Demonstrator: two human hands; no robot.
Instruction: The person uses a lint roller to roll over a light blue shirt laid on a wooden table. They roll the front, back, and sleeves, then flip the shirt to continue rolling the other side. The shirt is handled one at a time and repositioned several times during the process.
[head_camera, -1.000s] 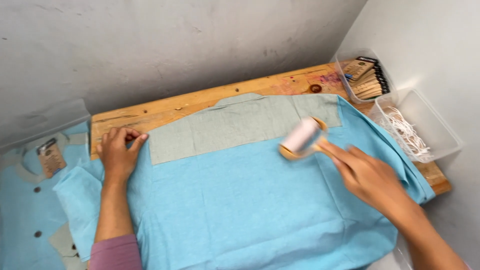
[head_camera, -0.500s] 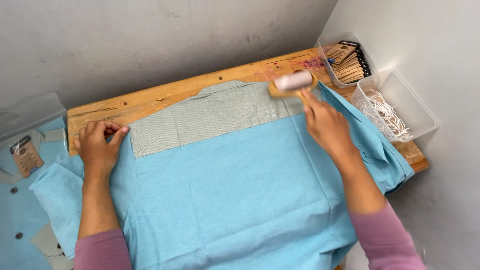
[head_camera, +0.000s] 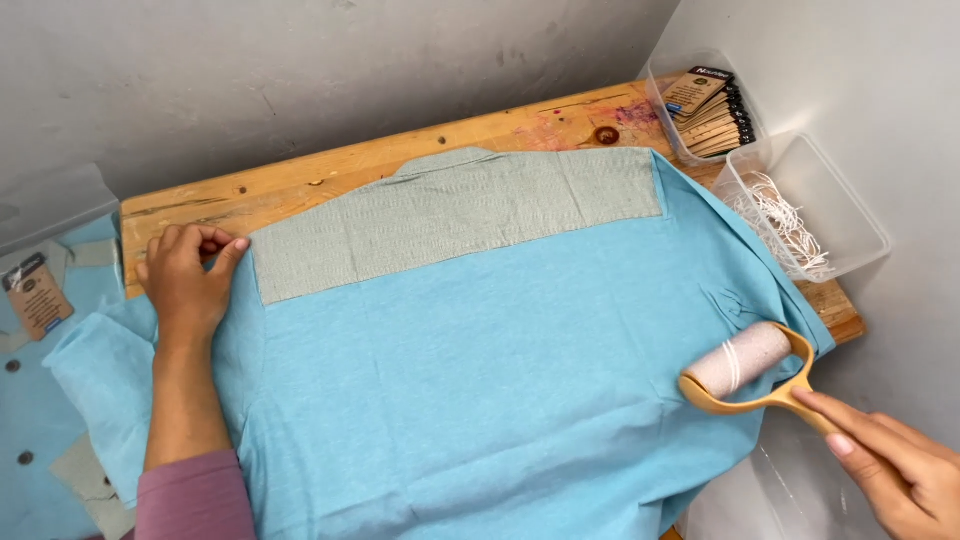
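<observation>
- left hand (head_camera: 185, 280): bare, no rings or watch in view, short plain nails.
- left forearm bare, with a mauve-pink sleeve pushed up towards the elbow.
- right hand (head_camera: 900, 465): bare, unpainted nails, wrist out of frame.

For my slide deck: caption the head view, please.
Right hand rolls a lint roller over a blue shirt; left hand pins it.
</observation>
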